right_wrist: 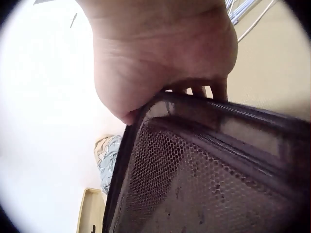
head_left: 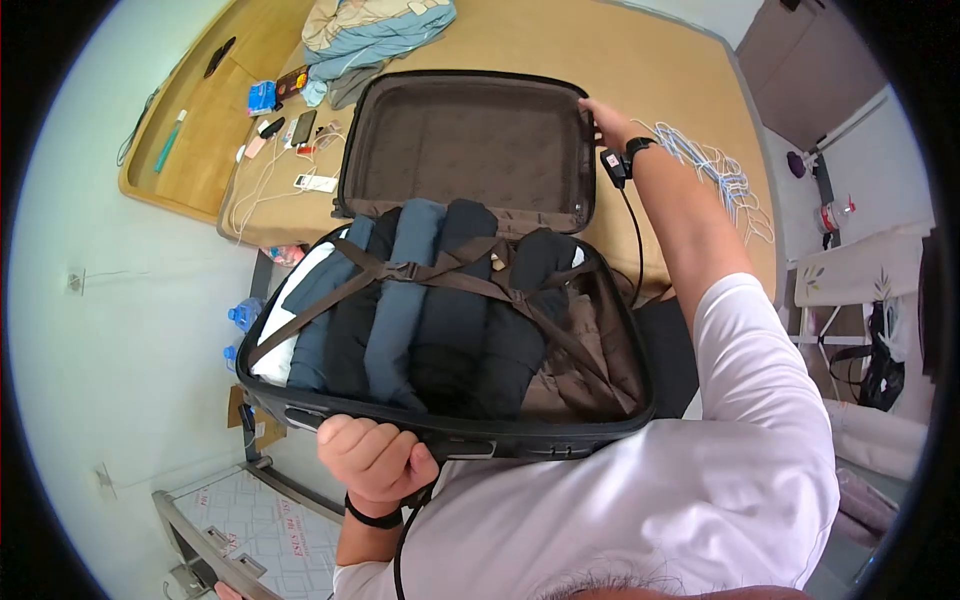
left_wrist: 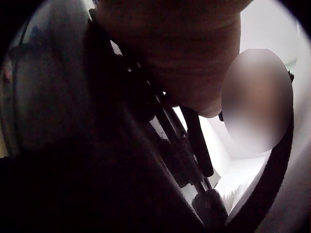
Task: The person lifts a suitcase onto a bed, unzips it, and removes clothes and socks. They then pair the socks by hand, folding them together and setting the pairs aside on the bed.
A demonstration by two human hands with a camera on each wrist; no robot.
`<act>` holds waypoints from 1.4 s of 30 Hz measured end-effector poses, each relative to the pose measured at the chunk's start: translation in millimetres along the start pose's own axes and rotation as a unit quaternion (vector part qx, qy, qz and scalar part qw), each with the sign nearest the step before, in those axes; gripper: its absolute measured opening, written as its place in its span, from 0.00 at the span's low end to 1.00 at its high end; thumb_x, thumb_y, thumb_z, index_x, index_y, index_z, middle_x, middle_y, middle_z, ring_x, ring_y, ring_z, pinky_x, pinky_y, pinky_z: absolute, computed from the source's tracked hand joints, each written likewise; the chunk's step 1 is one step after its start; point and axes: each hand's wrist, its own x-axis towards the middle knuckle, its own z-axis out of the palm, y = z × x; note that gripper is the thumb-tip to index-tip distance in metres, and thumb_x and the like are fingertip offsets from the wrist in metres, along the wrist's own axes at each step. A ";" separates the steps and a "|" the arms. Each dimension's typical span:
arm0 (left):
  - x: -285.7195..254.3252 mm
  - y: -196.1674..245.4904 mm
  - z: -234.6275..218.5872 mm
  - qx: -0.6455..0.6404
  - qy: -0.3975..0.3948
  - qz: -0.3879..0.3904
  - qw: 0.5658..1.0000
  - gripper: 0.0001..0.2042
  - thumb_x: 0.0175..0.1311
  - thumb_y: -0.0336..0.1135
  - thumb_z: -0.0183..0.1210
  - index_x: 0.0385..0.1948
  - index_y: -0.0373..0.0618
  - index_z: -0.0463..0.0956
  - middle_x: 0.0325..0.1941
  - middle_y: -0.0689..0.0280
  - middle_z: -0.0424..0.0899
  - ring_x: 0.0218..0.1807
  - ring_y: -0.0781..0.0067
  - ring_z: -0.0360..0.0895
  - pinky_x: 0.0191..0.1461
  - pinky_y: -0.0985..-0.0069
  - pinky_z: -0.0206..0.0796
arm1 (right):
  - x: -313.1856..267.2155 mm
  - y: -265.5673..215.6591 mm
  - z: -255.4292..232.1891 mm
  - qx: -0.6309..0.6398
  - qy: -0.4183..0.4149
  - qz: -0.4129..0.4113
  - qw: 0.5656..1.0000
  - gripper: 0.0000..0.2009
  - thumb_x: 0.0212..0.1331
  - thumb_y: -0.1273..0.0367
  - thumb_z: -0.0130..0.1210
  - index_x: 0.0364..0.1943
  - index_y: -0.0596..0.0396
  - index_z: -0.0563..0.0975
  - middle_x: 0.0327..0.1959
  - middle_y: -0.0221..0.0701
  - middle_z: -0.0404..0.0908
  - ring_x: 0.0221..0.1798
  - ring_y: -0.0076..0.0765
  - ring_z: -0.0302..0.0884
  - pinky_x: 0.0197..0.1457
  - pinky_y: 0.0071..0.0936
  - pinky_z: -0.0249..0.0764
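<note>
1. Presently, the suitcase [head_left: 600,437] stands open in front of you, at the near side of the bed [head_left: 520,40]; its full support cannot be told.
2. The rolled clothes [head_left: 402,335] lie in the near shell beneath crossed straps [head_left: 320,312], joined at a buckle [head_left: 400,271]. Packing and strapping appear done.
3. The lid [head_left: 470,140] is on the far side. Your right hand [head_left: 612,125] holds its right corner, thumb and fingers on opposite sides. The step in hand is judged to be lid handling.
4. Your left hand [head_left: 375,458] curls its fingers at the near-side handle [head_left: 470,450]; how deep that hold goes cannot be told.
5. Closing, if intended, calls for a steady left hold, an even swing of the lid, and the straps and black cable [head_left: 637,230] kept clear of the rim.
</note>
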 end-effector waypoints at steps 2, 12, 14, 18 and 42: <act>-2.2 -1.1 2.0 0.001 0.003 -0.001 1.000 0.05 0.43 0.32 0.59 0.14 0.48 0.73 0.19 0.71 0.71 0.23 0.67 0.66 0.33 0.69 0.55 | 2.0 14.7 3.7 0.058 -0.039 0.024 0.997 0.32 0.69 0.48 0.46 0.71 0.53 0.67 0.71 0.42 0.69 0.74 0.48 0.61 0.68 0.57 0.64; -10.7 0.0 2.8 -0.016 0.015 -0.013 1.000 0.05 0.42 0.32 0.59 0.14 0.47 0.71 0.19 0.70 0.72 0.22 0.66 0.66 0.32 0.69 0.55 | -117.9 -77.6 128.8 -0.438 -0.271 -0.256 0.818 0.21 0.66 0.55 0.54 0.56 0.51 0.81 0.49 0.39 0.86 0.49 0.41 0.84 0.53 0.39 0.79; -10.1 -0.4 2.7 -0.012 0.011 -0.014 1.000 0.06 0.42 0.32 0.59 0.13 0.47 0.71 0.19 0.70 0.72 0.22 0.65 0.66 0.32 0.69 0.55 | -147.1 -95.5 155.6 -0.424 -0.328 -0.152 0.830 0.20 0.67 0.56 0.57 0.56 0.53 0.79 0.44 0.33 0.86 0.41 0.29 0.83 0.45 0.30 0.79; -9.7 -1.8 3.7 -0.007 0.017 -0.014 1.000 0.06 0.43 0.31 0.59 0.13 0.47 0.71 0.18 0.69 0.71 0.22 0.64 0.67 0.31 0.68 0.55 | -137.4 -74.2 173.8 -0.444 -0.395 -0.120 0.795 0.12 0.64 0.61 0.62 0.42 0.54 0.80 0.31 0.28 0.82 0.32 0.28 0.80 0.35 0.31 0.75; -18.1 -0.9 8.1 -0.003 0.028 -0.010 1.000 0.06 0.46 0.30 0.58 0.15 0.47 0.70 0.18 0.68 0.69 0.22 0.64 0.65 0.32 0.68 0.54 | -221.8 -73.5 63.7 -0.387 -0.401 -0.141 0.818 0.22 0.61 0.64 0.65 0.59 0.50 0.75 0.49 0.28 0.83 0.41 0.27 0.82 0.43 0.30 0.78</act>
